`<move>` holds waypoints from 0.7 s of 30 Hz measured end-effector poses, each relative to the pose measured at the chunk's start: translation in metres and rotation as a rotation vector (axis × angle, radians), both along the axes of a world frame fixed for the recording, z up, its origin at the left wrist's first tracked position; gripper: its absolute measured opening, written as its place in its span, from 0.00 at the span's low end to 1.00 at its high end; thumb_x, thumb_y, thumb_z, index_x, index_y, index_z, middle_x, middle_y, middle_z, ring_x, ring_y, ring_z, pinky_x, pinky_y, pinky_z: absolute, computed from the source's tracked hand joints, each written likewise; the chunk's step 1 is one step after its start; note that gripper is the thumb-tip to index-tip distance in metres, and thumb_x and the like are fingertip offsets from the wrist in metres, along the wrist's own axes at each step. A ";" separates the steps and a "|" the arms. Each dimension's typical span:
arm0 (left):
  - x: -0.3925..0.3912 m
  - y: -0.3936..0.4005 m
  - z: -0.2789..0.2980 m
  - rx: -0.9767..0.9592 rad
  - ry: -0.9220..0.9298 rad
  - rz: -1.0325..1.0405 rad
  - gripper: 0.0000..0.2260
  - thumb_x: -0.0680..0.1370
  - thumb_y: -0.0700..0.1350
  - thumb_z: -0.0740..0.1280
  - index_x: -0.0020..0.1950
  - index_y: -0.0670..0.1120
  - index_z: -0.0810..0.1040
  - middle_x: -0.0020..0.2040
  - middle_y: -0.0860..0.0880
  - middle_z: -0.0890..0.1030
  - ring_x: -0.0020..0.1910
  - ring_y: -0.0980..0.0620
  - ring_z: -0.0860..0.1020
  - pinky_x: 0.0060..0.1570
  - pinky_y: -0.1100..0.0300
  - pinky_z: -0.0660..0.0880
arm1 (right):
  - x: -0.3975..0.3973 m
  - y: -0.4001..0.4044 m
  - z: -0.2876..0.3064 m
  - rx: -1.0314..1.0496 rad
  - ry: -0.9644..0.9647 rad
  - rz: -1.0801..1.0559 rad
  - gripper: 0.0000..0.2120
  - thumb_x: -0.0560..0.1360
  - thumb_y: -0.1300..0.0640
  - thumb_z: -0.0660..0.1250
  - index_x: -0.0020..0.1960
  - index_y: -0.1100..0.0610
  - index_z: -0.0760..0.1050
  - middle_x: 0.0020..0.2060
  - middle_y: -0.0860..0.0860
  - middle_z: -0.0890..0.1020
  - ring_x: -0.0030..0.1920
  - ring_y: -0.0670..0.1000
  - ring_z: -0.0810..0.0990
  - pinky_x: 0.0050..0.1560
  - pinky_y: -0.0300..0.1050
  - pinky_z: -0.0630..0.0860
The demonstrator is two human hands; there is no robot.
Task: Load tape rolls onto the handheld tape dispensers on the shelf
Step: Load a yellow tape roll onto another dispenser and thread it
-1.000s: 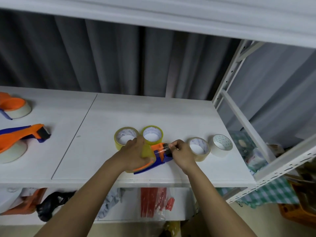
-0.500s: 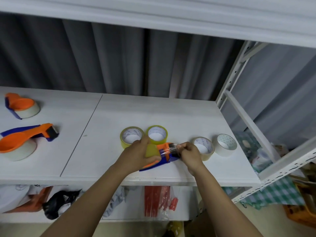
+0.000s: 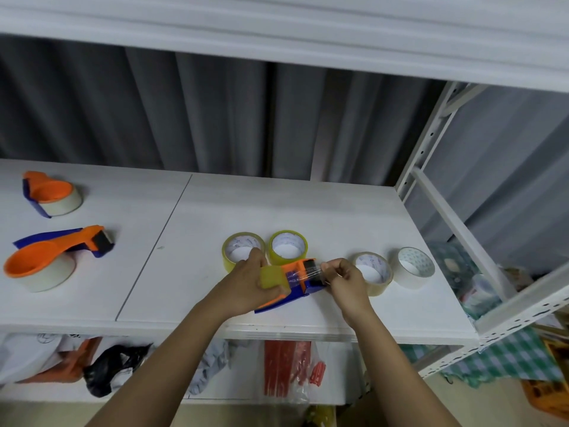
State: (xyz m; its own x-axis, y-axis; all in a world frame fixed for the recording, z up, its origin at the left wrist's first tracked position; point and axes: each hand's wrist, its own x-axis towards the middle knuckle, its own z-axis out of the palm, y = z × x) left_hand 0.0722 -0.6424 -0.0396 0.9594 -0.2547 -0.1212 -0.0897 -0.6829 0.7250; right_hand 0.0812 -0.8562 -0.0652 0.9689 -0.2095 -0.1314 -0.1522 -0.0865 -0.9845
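Note:
An orange and blue tape dispenser (image 3: pixel 297 283) lies near the front edge of the white shelf (image 3: pixel 277 204), with a yellow tape roll (image 3: pixel 271 277) mounted on it. My left hand (image 3: pixel 251 280) is closed over the roll and the dispenser body. My right hand (image 3: pixel 345 278) pinches the clear tape end (image 3: pixel 308 273), stretched across the dispenser's black cutter head. Two yellow rolls (image 3: pixel 243 251) (image 3: pixel 288 247) lie flat just behind the dispenser. A clear roll (image 3: pixel 373 272) and a white roll (image 3: pixel 414 266) lie to the right of my right hand.
Two other orange and blue dispensers with pale rolls on them (image 3: pixel 50 192) (image 3: pixel 46 263) rest at the shelf's left. An upper shelf board (image 3: pixel 277 35) hangs overhead. A perforated white upright (image 3: pixel 428 140) bounds the right side. Bags and red packets (image 3: pixel 286 368) fill the lower shelf.
My right hand has drawn the tape end a little farther right over the cutter head. The left hand keeps its hold on the roll and dispenser. The view has shifted slightly.

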 end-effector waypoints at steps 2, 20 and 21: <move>0.005 -0.005 0.007 0.132 0.066 -0.021 0.23 0.68 0.60 0.69 0.48 0.52 0.59 0.42 0.53 0.70 0.37 0.57 0.69 0.31 0.60 0.65 | -0.003 0.001 0.003 -0.077 -0.057 0.036 0.09 0.78 0.61 0.63 0.38 0.55 0.73 0.36 0.49 0.79 0.36 0.45 0.76 0.41 0.38 0.74; 0.003 -0.012 0.009 0.128 0.021 -0.008 0.16 0.74 0.58 0.65 0.58 0.56 0.69 0.51 0.55 0.77 0.48 0.55 0.76 0.46 0.57 0.74 | -0.001 -0.002 0.005 -0.006 0.086 -0.032 0.08 0.79 0.62 0.61 0.41 0.58 0.71 0.40 0.58 0.79 0.41 0.54 0.77 0.48 0.54 0.77; 0.003 -0.010 0.010 0.108 0.036 -0.019 0.15 0.74 0.58 0.65 0.58 0.57 0.69 0.52 0.55 0.77 0.48 0.55 0.76 0.48 0.57 0.75 | -0.001 -0.003 0.006 -0.001 0.092 -0.024 0.08 0.79 0.62 0.61 0.40 0.58 0.71 0.39 0.58 0.80 0.41 0.54 0.78 0.49 0.55 0.78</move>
